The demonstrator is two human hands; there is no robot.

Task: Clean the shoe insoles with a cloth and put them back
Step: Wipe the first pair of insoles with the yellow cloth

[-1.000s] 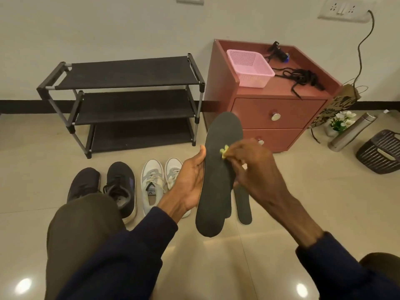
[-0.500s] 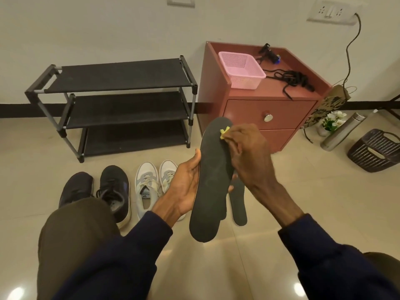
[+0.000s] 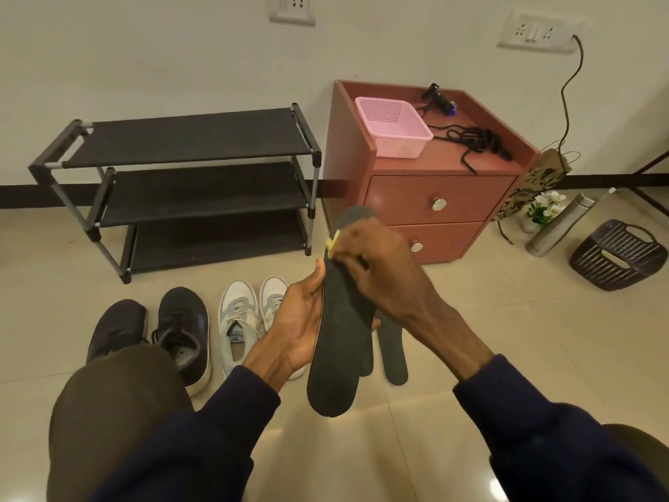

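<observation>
Wiping is underway: the left hand (image 3: 297,320) is gripping 1 insole (image 3: 336,356) above the floor (image 3: 506,320), the right hand (image 3: 376,266) pinching a yellow cloth (image 3: 332,243) against its top with curled fingers (image 3: 353,250); refitting into the shoes (image 3: 239,320) is seemingly pending.

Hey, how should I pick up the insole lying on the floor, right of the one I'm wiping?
Probably pinch the floor insole at its near rounded end, coming from the right: it lies flat, and the held insole and right hand cover its far part.

A dark grey insole (image 3: 336,356) stands upright in the air, yellow cloth (image 3: 332,243) touching its upper edge.
</observation>
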